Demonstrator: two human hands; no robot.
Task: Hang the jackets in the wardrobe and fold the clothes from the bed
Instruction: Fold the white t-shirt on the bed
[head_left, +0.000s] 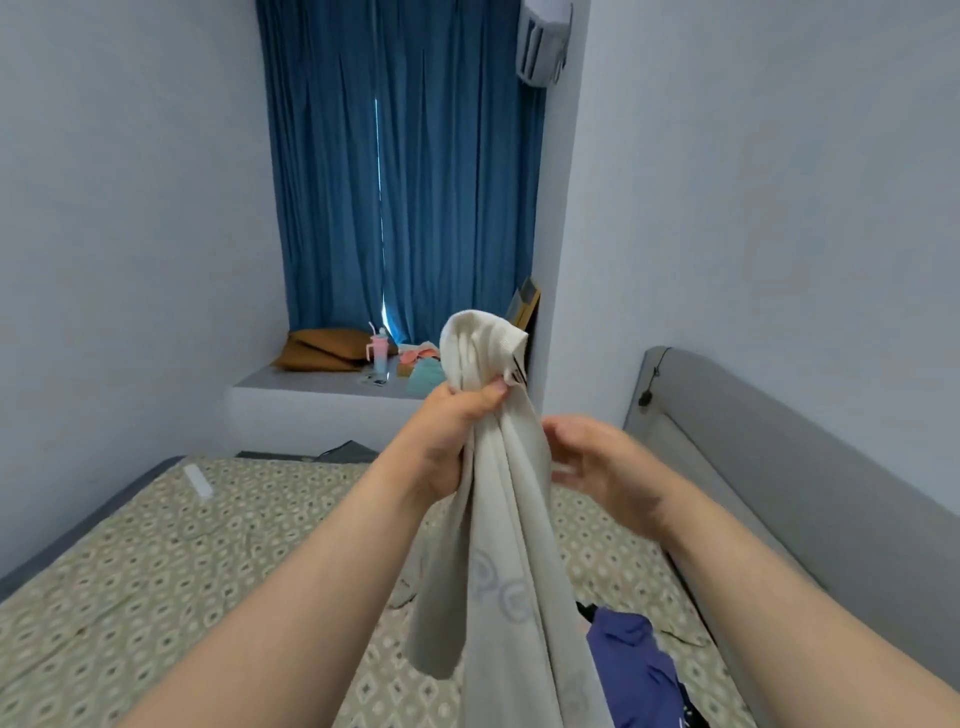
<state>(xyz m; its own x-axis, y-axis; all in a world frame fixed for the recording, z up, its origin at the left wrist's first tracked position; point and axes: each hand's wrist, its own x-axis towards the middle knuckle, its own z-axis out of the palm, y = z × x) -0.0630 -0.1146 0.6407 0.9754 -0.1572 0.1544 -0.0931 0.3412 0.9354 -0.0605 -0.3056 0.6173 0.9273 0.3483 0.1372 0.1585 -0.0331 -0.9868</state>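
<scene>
The white garment (501, 525) hangs in one bunched rope from the left hand (457, 441), held up in the air above the bed (208, 571). Its top end stands up over the fist and the long part falls below the hand, down past the lower edge of the view.

The main risk is probably that the cloth stays twisted. Only one hand carries it, and it is gathered in many folds, so it is not clear which part is the collar, a sleeve or the hem. If the person lays it down like this, the fold would likely come out uneven and must be done again. A second risk is that the cloth slips out of the one fist when it is shaken open, and then it could drop on the purple garment (639, 670) that lies on the bed below and to the right of the hands, and the two could mix.

The left hand is closed tightly around the bunch, with the thumb pressed across the cloth. The right hand (597, 462) is just to the right of the cloth, with the fingers loosely spread and a little curved and the palm turned toward it. The fingertips are at the edge of the cloth, but they are blurred, so one cannot tell whether they touch it. This hand holds nothing.
</scene>
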